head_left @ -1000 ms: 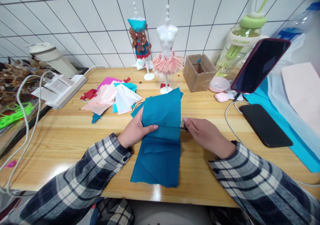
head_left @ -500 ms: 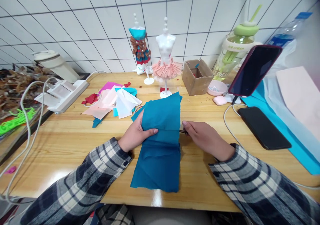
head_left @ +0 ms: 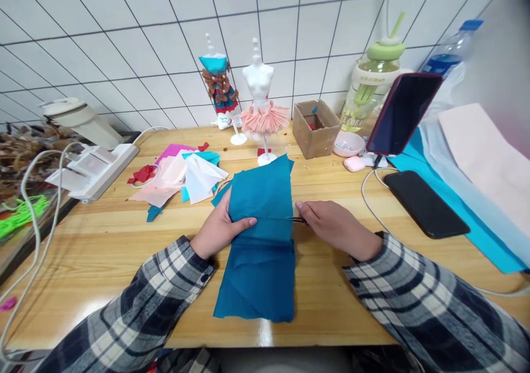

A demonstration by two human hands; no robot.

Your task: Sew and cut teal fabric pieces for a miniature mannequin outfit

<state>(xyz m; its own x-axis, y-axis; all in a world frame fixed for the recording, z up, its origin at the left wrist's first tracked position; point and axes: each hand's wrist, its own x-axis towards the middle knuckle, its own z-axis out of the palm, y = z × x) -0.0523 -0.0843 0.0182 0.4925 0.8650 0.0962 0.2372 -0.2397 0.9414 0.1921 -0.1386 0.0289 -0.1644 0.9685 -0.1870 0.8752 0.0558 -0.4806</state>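
As the left hand point(head_left: 219, 226) is pinching teal sheeting point(head_left: 260, 193), creases point(head_left: 263, 245) are showing; edges point(head_left: 253, 316) are wavering. The right hand point(head_left: 331, 224) is gripping scissors point(head_left: 298, 219).

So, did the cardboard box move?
No. The cardboard box is in the same spot beside the pink-skirted mannequin; only the camera's view shifted.

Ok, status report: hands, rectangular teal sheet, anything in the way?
Left hand gripping creased, rectangular teal sheet. Right hand holding slim dark tool, tip at sheet's right edge. White mannequin in ruffled pink skirt stands beyond, not blocking hands.
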